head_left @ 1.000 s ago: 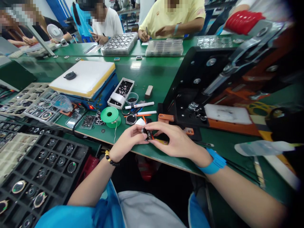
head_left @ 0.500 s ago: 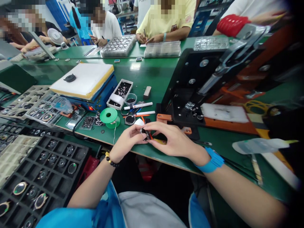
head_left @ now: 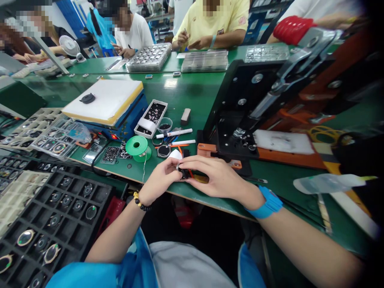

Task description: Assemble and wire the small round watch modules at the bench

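Observation:
A small dark part (head_left: 184, 173), perhaps a watch case, is pinched between my two hands above the bench's front edge. My left hand (head_left: 161, 176) has thumb and forefinger closed on its left side. From the right, my right hand (head_left: 213, 175) grips it between thumb and fingertips. The fingers hide most of the part. Just behind the hands lie a round watch-like piece (head_left: 164, 151), white pens (head_left: 174, 133) and a bit of white material (head_left: 175, 155). A green spool (head_left: 138, 148) with loose wire stands to the left.
A black lever press (head_left: 237, 120) stands at right, beside a clear bottle (head_left: 328, 184). At lower left is a black compartment tray (head_left: 67, 231) of watches. A blue box (head_left: 120, 120) with a white top sits at back left. Other people work across the bench.
My right fingers have shifted slightly and cover more of the dark part. Across the bench, the person in yellow has raised one hand with a pen-like tool.

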Motion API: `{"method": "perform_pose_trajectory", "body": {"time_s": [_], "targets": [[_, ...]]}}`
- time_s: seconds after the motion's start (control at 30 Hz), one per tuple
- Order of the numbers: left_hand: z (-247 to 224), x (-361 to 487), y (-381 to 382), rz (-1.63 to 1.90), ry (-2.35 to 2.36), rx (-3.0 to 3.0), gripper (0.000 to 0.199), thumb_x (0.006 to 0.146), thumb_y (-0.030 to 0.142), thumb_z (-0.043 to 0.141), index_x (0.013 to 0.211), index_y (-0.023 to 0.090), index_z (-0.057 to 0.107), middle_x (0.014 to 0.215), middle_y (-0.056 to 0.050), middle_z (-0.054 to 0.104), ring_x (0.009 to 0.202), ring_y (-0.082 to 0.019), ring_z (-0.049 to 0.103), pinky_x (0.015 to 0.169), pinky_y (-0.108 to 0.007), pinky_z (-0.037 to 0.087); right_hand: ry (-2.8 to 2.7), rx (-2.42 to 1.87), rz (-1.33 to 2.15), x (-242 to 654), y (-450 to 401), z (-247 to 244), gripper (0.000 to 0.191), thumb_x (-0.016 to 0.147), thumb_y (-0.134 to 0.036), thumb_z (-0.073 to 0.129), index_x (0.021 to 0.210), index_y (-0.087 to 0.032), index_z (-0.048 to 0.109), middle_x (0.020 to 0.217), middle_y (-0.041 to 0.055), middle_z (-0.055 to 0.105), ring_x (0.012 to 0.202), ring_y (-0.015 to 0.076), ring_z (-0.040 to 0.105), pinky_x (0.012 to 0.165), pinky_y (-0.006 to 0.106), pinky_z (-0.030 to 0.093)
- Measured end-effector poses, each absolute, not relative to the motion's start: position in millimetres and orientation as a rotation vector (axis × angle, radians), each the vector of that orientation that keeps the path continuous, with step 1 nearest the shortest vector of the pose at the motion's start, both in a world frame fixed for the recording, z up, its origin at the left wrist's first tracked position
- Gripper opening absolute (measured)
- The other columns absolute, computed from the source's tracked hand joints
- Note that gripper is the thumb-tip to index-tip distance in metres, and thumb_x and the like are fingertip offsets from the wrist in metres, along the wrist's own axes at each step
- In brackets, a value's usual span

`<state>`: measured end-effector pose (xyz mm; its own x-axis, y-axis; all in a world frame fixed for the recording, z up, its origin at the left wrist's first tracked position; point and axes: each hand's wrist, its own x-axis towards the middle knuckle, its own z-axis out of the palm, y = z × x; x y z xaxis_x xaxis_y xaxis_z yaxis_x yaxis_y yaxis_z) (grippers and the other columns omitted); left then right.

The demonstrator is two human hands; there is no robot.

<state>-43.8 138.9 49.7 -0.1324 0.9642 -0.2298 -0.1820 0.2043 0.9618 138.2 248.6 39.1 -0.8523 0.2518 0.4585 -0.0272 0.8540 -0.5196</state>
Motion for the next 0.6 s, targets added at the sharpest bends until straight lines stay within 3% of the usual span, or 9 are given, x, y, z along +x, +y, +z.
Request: {"method": "perform_pose_trajectory", "body": {"time_s": [0.13,0.37,0.6], "targets": [[47,-44,138,1.255,1.332,0.871,0.027,0.071,0.018,0.066,0.097,0.016,0.070,0.096,-0.003,0.068,0.095,-0.020,0.061,0.081,-0.027,0.052,-2.464,-0.150,0.743,138,247,41,0.035,0.096,-0.021,0.067,0.130,-0.029,0.062,0.135,0.0059,0.070,0.118,0.0259,0.071,0.096,0.040,0.062],[48,-54,133,1.242,1.092,0.748,0.038,0.077,0.026,0.087,0.109,0.016,0.069,0.109,-0.006,0.067,0.104,-0.020,0.062,0.098,-0.036,0.056,-2.379,-0.255,0.980,138,250,42,0.041,0.096,-0.020,0.068,0.135,-0.027,0.059,0.134,0.0052,0.070,0.118,0.0232,0.070,0.099,0.038,0.062],[46,-55,133,1.278,1.058,0.706,0.037,0.078,0.028,0.087,0.110,0.015,0.072,0.109,-0.008,0.069,0.103,-0.022,0.067,0.095,-0.037,0.059,-2.265,-0.299,1.164,137,251,41,0.041,0.093,-0.025,0.074,0.132,-0.026,0.063,0.128,0.0070,0.071,0.112,0.0245,0.072,0.097,0.040,0.064]]}}
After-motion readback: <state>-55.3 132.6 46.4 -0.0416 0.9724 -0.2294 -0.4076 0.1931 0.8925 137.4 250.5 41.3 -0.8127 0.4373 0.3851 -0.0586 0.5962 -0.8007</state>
